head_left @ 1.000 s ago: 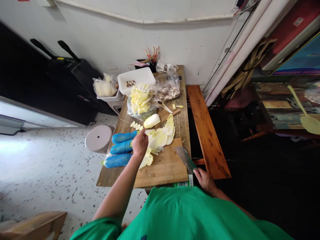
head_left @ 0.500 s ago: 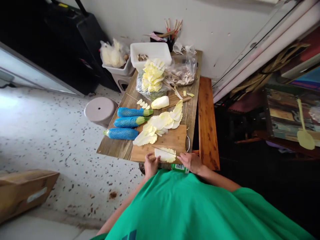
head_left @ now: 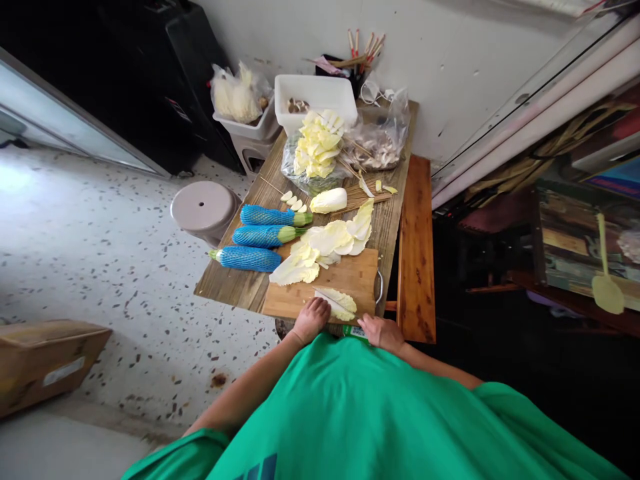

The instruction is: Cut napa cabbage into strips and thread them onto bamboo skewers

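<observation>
Left hand (head_left: 313, 319): at the near edge of the cutting board (head_left: 290, 299), fingers curled over the near left end of the cabbage leaf (head_left: 346, 304); pinching or only pressing, cannot tell.
Right hand (head_left: 383, 332): at the near right corner, fingers closed around the handle of the knife (head_left: 336, 304), mostly hidden in the grip.
Knife: seen nearly edge-on, aimed far left along the leaf; depth of cut, cannot tell.
Cabbage leaf: flat on the near part of the board, between both hands.
Step in hand: apparently slicing the leaf lengthwise.
Next move: likely to call for a firm hold on the leaf, left fingertips clear of the edge, and a straight stroke.
Change from half a second ago: left hand farther over the leaf, with less of the pale rib exposed; knife grip unchanged.
Leaf row (head_left: 330, 235): overlapping across the far side of the board.
Netted gourds (head_left: 257, 235): three, left of the leaf row.
Cabbage heart (head_left: 329, 201): beyond the leaf row, right of pale slices (head_left: 294, 202).
Folded leaves (head_left: 317, 147): piled farther back, before a white tub (head_left: 335, 90).
</observation>
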Action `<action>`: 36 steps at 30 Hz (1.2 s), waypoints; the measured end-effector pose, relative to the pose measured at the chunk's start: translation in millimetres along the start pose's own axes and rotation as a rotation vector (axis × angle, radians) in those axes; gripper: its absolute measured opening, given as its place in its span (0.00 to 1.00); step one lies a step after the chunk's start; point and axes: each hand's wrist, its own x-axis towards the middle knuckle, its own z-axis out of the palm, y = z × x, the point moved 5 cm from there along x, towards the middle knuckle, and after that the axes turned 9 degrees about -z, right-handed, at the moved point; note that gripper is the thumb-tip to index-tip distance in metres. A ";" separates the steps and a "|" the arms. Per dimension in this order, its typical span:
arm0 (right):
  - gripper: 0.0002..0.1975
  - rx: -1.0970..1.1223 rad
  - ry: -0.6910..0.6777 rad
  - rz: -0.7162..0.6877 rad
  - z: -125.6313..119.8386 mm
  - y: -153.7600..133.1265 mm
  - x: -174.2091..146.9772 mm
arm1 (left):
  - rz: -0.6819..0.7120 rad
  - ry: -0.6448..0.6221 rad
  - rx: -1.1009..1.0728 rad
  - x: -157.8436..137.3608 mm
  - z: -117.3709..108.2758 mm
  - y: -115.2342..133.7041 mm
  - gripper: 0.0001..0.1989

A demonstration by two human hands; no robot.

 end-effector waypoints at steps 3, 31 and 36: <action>0.17 -0.010 -0.036 -0.025 0.6 5.6 1.0 | 0.001 0.025 0.045 -1.6 5.9 1.4 0.11; 0.16 -0.067 -0.191 -0.173 0.1 34.7 25.6 | -0.036 0.143 0.105 -12.1 20.5 0.9 0.12; 0.18 -0.074 -0.219 -0.124 1.3 28.8 30.3 | -0.014 0.170 0.082 -12.0 18.7 0.5 0.11</action>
